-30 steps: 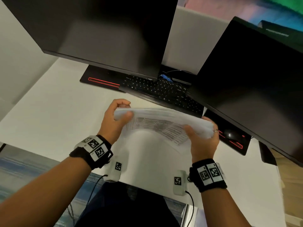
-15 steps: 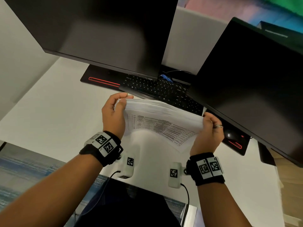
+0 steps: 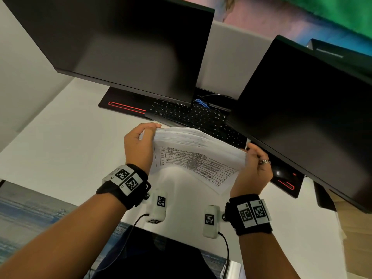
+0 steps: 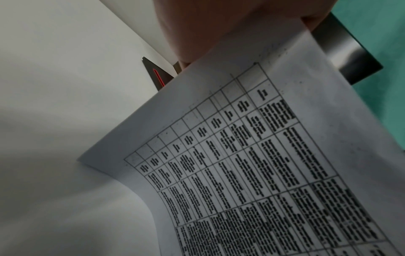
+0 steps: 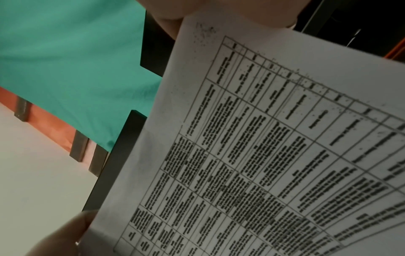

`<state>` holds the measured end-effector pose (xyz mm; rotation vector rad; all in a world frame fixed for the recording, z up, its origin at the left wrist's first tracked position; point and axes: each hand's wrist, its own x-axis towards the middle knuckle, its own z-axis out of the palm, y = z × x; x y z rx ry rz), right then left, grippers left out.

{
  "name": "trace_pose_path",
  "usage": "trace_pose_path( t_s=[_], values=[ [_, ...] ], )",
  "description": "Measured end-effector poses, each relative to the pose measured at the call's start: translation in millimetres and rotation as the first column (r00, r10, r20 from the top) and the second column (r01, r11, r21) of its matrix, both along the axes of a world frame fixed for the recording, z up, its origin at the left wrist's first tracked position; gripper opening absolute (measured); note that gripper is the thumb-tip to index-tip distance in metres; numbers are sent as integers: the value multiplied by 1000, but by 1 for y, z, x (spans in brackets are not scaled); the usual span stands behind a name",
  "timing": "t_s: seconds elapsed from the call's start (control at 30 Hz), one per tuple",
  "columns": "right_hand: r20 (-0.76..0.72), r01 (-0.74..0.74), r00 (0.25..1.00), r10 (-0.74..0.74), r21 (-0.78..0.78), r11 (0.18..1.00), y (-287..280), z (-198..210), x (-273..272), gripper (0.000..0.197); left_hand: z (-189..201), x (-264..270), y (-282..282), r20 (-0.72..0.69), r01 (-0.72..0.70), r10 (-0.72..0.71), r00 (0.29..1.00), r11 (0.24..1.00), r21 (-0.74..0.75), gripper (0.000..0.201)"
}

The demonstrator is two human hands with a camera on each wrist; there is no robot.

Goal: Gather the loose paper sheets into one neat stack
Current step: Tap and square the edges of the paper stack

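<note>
A bundle of white paper sheets (image 3: 193, 156) printed with tables is held up on edge above the white desk (image 3: 60, 150), its lower edge near or on the desktop. My left hand (image 3: 141, 143) grips its left end, fingers curled over the top edge. My right hand (image 3: 255, 168), wearing a ring, grips the right end. In the left wrist view the printed sheet (image 4: 263, 164) bends down to the desk below my fingers (image 4: 197, 26). The right wrist view shows the sheet (image 5: 263, 138) filling the right side, held between my fingers at top and bottom.
Two dark monitors (image 3: 128, 47) (image 3: 314, 109) hang over the desk behind the papers. A black keyboard (image 3: 193, 117) lies just beyond the sheets, on a black mat with red lines (image 3: 124, 105). A black mouse (image 3: 279, 174) sits under the right monitor.
Both hands have lifted the sheets from a flatter hold and tipped them upright, moving slightly away from me toward the keyboard. The grips shifted to the bundle's two ends.
</note>
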<state>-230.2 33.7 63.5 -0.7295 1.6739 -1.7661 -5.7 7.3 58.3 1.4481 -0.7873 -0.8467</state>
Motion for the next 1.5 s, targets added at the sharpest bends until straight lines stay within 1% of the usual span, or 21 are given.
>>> trace_pose_path(
  t_s=[0.13, 0.23, 0.33, 0.37, 0.43, 0.47, 0.5, 0.57, 0.63, 0.73, 0.83, 0.9, 0.93, 1.03, 1.1, 1.2, 1.27, 1.33, 1.4, 1.43, 1.5],
  values=[
    [-27, 36, 999, -36, -19, 999, -1, -4, 0, 24, -4, 1, -2, -8, -17, 17, 1000, 1000, 8, 25],
    [11, 50, 999, -50, -23, 998, -2, -5, 0, 26, -5, 0, -4, 0, -31, 31, 1000, 999, 9, 25],
    [78, -12, 997, 14, -34, 999, -5, -3, -4, 26, -3, 0, -6, 34, -16, 16, 999, 1000, 1, 14],
    [101, -80, 991, 83, -37, 996, -4, -4, -8, 38, -3, 3, -5, 56, 34, -34, 998, 999, -2, 10],
    [110, -244, 964, 241, 12, 970, -2, -14, -18, 68, -6, 14, -4, 51, 192, -192, 980, 981, 9, 37],
    [98, -308, 949, 300, 80, 948, -2, -20, -24, 76, -8, 19, -3, 50, 270, -271, 961, 962, 40, 49],
    [87, -348, 937, 338, 163, 923, -3, -25, -27, 75, -8, 22, -3, 68, 326, -332, 941, 942, 84, 51],
    [75, -352, 936, 345, 282, 892, -6, -27, -30, 61, -5, 23, -2, 116, 374, -391, 913, 916, 142, 32],
    [71, -310, 950, 303, 266, 913, -5, -23, -32, 53, -3, 23, -2, 120, 387, -397, 910, 917, 99, 25],
    [62, -353, 935, 348, 117, 928, 3, -17, -37, 47, -6, 31, 1, 111, 403, -402, 909, 915, 17, 36],
    [31, -464, 885, 464, 144, 874, 10, -29, -40, 64, -22, 39, 10, 64, 514, -521, 851, 852, 97, 59],
    [-25, -464, 878, 479, 204, 862, 8, -35, -40, 70, -30, 40, 14, 80, 541, -556, 827, 827, 151, 60],
    [-33, -460, 878, 477, 208, 863, 6, -35, -39, 66, -30, 38, 13, 96, 545, -562, 821, 823, 157, 55],
    [44, -435, 899, 435, 188, 881, 8, -32, -35, 47, -24, 29, 9, 103, 518, -535, 839, 842, 151, 29],
    [46, -408, 913, 406, 164, 898, 8, -29, -36, 42, -20, 25, 7, 99, 473, -492, 865, 865, 169, 16],
    [70, -393, 919, 387, 173, 903, 9, -33, -35, 47, -24, 24, 12, 26, 471, -485, 874, 860, 196, 22],
    [67, -383, 924, 377, 194, 903, 7, -26, -31, 44, -24, 25, 15, 16, 448, -461, 887, 869, 210, 28],
    [-17, -414, 906, 424, 178, 893, 1, -8, -30, 34, -12, 30, 12, 87, 382, -404, 911, 903, 198, 29],
    [-156, -472, 856, 492, 149, 869, -6, 19, -29, 27, 7, 38, 5, 242, 344, -372, 896, 927, 150, 24],
    [-263, -499, 812, 522, 151, 853, -10, 35, -27, 23, 20, 40, 1, 324, 369, -390, 862, 921, 127, 25],
    [-497, -540, 672, 549, 179, 822, -17, 65, -18, 19, 46, 35, -6, 454, 470, -479, 751, 871, 141, 38]
  ],
)
